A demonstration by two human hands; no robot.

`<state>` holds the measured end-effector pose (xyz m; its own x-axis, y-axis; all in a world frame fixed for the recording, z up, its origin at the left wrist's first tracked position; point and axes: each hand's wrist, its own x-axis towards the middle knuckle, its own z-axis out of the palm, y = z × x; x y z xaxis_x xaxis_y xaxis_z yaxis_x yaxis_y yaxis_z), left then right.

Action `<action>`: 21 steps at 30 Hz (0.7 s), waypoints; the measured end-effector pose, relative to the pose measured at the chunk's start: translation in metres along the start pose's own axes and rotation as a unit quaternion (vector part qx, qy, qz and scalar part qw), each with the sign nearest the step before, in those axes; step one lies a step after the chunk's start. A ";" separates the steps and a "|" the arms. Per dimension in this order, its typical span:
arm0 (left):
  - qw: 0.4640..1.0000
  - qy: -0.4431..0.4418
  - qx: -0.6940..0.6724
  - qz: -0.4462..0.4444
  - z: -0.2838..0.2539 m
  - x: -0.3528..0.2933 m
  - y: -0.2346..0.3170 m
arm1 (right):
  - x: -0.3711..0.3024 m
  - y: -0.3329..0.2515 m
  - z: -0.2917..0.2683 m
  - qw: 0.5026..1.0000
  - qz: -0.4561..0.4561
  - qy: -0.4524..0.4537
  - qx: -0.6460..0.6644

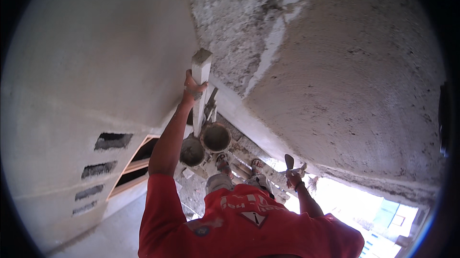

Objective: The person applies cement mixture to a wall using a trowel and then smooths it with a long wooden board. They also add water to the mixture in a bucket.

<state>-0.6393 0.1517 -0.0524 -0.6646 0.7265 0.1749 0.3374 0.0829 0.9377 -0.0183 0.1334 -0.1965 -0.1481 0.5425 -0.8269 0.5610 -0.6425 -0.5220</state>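
Observation:
My left hand [192, 88] is raised and closed round a long, squared plasterer's straightedge [201, 69], pale and smeared with mortar. The bar stands upright near the corner of the wall, its lower end reaching down beside two round buckets. One bucket [215, 137] and a second bucket [192, 151] stand side by side by my feet, with grey mortar visible inside. Low on the right, my right hand [293, 179] is closed on a trowel [289, 162] with a dark rounded blade. A paler piece beside the blade is too small to make out.
A smooth plastered wall [96, 90] on the left has several slots and a wooden-framed opening [134, 167]. To the right is a rough plastered surface [345, 81], with a patchy grey strip [235, 23] between. I stand on planks [242, 155]. Bright daylight enters at lower right.

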 end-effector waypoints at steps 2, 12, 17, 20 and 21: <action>0.999 -0.042 -0.028 -0.020 0.021 0.018 -0.006 | -0.014 0.012 -0.002 0.999 0.014 0.020 -0.029; 0.998 -0.016 0.049 -0.045 0.123 0.087 -0.099 | -0.016 0.120 -0.041 0.732 -0.275 0.014 -0.622; 0.987 -0.010 0.101 -0.123 0.150 0.110 -0.095 | -0.013 0.129 -0.049 0.905 -0.099 0.019 -0.414; 0.977 -0.071 0.086 -0.182 0.156 0.130 -0.101 | -0.012 0.129 -0.048 0.932 -0.072 0.041 -0.353; 0.981 -0.068 0.052 -0.176 0.149 0.143 -0.111 | -0.008 0.126 -0.047 0.937 -0.072 0.045 -0.339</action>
<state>-0.6726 0.3477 -0.1763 -0.6592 0.7242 -0.2024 0.1738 0.4086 0.8960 0.0918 0.0739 -0.2458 -0.2089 0.6606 -0.7211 0.9335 -0.0850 -0.3484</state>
